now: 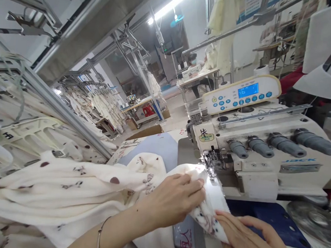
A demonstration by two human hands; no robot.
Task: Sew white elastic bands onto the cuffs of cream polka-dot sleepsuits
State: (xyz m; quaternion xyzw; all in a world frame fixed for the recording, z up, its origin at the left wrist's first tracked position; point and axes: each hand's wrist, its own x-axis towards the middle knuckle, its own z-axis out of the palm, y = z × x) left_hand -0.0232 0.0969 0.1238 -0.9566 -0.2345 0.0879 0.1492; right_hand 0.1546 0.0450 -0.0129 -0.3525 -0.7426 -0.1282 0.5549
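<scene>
A cream printed fabric (74, 187) with dark spots lies bunched across the table and runs up to the presser foot (212, 162) of a white overlock sewing machine (265, 145). My left hand (172, 201) lies on the cloth just left of the foot, its fingers pressed together on the fabric edge. Lower right, my right hand (249, 239) rests with fingers stretched flat on the near end of the white strip of fabric (215, 205).
The machine carries a control panel with a blue screen (247, 91) and several grey tension knobs (284, 144). A metal frame bar (57, 106) crosses at left above stacked cream garments (22, 130). Further tables and hanging clothes fill the workshop behind.
</scene>
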